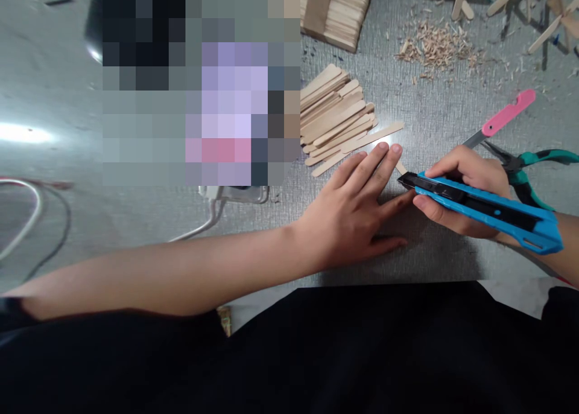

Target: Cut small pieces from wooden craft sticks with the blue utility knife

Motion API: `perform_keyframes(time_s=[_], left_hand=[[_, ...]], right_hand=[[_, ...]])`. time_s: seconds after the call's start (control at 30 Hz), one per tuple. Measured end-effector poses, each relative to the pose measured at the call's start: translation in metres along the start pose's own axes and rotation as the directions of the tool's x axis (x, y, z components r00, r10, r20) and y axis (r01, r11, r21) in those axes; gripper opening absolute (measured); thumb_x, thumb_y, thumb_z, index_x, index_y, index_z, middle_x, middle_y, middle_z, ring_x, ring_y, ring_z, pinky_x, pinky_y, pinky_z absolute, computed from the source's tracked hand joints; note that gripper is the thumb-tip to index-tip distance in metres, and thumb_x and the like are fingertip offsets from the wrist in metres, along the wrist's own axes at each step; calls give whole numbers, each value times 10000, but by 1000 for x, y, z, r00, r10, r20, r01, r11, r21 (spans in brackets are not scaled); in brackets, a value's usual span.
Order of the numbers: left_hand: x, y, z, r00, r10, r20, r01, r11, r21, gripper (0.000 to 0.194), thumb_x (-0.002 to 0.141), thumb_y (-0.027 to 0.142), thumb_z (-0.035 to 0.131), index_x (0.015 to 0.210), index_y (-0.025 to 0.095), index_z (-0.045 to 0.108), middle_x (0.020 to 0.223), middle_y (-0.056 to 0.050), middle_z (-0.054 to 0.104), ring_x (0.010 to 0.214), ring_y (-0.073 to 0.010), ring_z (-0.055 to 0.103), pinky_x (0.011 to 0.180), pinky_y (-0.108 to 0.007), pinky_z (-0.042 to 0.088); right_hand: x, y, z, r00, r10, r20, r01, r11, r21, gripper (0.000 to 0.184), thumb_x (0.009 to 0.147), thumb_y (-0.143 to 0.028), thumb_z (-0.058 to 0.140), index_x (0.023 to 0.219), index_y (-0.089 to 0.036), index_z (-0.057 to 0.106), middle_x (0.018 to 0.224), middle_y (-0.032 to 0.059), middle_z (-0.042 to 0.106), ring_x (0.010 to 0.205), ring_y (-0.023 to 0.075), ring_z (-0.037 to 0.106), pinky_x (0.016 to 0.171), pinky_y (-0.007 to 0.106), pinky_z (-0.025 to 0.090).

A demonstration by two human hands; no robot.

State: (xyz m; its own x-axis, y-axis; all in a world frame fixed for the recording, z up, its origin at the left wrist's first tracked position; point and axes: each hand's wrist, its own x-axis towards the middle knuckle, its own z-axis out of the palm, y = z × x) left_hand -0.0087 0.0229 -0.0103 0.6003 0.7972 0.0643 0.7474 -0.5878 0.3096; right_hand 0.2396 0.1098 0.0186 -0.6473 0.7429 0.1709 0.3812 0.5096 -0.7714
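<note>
My right hand (pixel 465 187) is closed around a blue utility knife (pixel 488 206), its black tip pointing left. Fingers stretched, my left hand (pixel 350 206) lies flat on the table. The knife's tip is right beside my left index finger. A short piece of a wooden craft stick (pixel 401 168) shows by the tip; the rest of it is hidden under the knife or my hand. Just beyond my left fingertips is a loose pile of craft sticks (pixel 337 115), with one stick (pixel 380 135) reaching out to the right.
Green-handled pliers (pixel 527 160) and a pink-handled blade (pixel 509 113) lie beyond my right hand. Wood shavings (pixel 436 49), a banded bundle of sticks (pixel 348 9) and stick constructions (pixel 538 3) are at the back. A white cable (pixel 205 221) runs on the left, beside a pixelated area.
</note>
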Motion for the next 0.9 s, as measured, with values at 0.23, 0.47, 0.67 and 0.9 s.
perform_keyframes(time_s=[0.23, 0.47, 0.67, 0.9], left_hand=[[1, 1, -2, 1000, 8, -12, -8, 1000, 13, 830, 956, 729, 740, 1606, 250, 551, 1841, -260, 228, 1689, -506, 311, 1337, -630, 336], [2, 0, -3, 1000, -9, 24, 9, 1000, -7, 840, 931, 704, 782, 1625, 293, 547, 1866, -195, 213, 1706, -494, 276, 1350, -640, 316], [1, 1, -4, 999, -16, 35, 16, 1000, -7, 858, 918, 707, 797, 1631, 300, 546, 1868, -187, 213, 1711, -493, 263, 1351, -639, 305], [1, 1, -3, 1000, -6, 22, 6, 1000, -12, 871, 916, 717, 795, 1635, 299, 534, 1871, -196, 189, 1707, -511, 258, 1345, -656, 301]], right_hand=[[-2, -1, 0, 1000, 6, 10, -6, 1000, 3, 288, 904, -436, 863, 993, -286, 634, 751, -58, 729, 559, 129, 640, 521, 292, 510], [-1, 2, 1, 1000, 11, 18, -11, 1000, 12, 320, 867, -469, 887, 986, -291, 649, 730, -53, 724, 543, 141, 624, 512, 301, 506], [-1, 2, -1, 999, -34, 11, 34, 999, 42, 337, 852, -452, 907, 986, -268, 658, 725, -73, 714, 527, 102, 591, 510, 262, 473], [-2, 4, 0, 999, -32, 16, 32, 999, 37, 337, 843, -414, 922, 1003, -277, 660, 776, -51, 736, 567, 131, 628, 526, 293, 489]])
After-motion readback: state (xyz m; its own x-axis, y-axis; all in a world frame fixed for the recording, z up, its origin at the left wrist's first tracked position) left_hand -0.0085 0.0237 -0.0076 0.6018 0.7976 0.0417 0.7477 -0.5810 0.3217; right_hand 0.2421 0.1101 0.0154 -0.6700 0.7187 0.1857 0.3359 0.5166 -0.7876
